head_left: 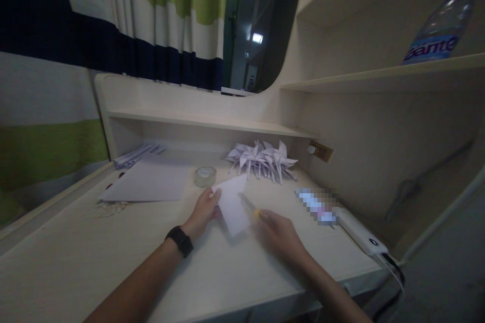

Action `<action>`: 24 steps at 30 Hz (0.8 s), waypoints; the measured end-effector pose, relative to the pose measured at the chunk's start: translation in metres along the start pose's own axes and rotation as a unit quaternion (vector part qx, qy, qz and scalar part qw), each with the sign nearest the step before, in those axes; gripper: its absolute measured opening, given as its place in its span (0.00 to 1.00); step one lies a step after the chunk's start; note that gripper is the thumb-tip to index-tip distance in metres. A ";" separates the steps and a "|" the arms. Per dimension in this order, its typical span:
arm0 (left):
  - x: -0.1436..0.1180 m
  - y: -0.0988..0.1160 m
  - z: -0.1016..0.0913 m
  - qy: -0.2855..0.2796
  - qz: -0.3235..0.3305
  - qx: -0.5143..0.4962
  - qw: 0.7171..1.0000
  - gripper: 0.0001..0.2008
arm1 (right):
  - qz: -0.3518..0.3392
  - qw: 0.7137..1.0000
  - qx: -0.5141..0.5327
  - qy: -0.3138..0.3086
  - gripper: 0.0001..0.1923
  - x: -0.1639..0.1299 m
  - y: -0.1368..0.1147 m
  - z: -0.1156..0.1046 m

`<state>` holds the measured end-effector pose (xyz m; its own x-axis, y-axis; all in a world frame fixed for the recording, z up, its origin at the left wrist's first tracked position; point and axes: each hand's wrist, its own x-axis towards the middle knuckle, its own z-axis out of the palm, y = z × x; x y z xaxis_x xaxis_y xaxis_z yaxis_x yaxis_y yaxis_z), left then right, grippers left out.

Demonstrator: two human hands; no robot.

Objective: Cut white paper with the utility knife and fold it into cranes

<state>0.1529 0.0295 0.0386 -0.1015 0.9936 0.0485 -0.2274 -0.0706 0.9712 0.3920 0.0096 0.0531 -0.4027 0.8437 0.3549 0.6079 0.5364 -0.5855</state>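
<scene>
At the far left a striped curtain (pixel 56 60) in navy, white and green hangs beside the desk (pixel 76 262). On the desk's left part lies a flat sheet of white paper (pixel 147 181), with a stack of folded papers (pixel 138 155) behind it and some small, dim bits at its near corner that you cannot make out. A roll of clear tape (pixel 205 175) stands just right of the sheet.

Your left hand (pixel 204 209), a black watch (pixel 180 240) on its wrist, pinches the left edge of a folded white paper piece (pixel 233 204) between thumb and fingers. The piece sits at the middle of the desk, just in front of the tape and tilted up off the surface. Your right hand (pixel 278 234) is blurred; it seems to hold a small yellow-tipped tool (pixel 257 213) against the piece's right edge, fingers curled, though how tightly you cannot tell.

Behind the piece, a heap of folded white paper pinwheels (pixel 263 159) rests against the back wall, near a wall socket (pixel 321 150). To the right lies a pixelated, unreadable object (pixel 316 205), then a white power bank (pixel 361 234) with a cable running off the desk edge. On the upper right shelf lies a water bottle (pixel 441 20), cut off by the frame; its blue label reads something like "Gante".
</scene>
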 end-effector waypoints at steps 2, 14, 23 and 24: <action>0.000 0.000 -0.001 -0.013 0.000 -0.008 1.000 0.20 | 0.002 1.000 -0.002 0.002 0.16 0.000 0.000 0.000; 0.002 -0.008 -0.001 -0.036 -0.009 -0.091 0.995 0.18 | -0.015 0.999 0.042 -0.030 0.13 -0.002 -0.008 0.005; -0.007 0.001 0.001 -0.176 -0.054 -0.078 0.980 0.22 | 0.029 0.996 0.071 -0.034 0.13 0.003 -0.006 0.004; -0.007 0.000 0.000 -0.166 -0.069 -0.058 0.982 0.22 | 0.028 0.996 0.069 -0.039 0.13 0.003 -0.005 0.004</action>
<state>0.1539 0.0229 0.0383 0.2558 0.9667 0.0106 -0.3277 0.0764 0.9417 0.3848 0.0088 0.0541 -0.4266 0.8651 0.2638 0.5338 0.4763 -0.6987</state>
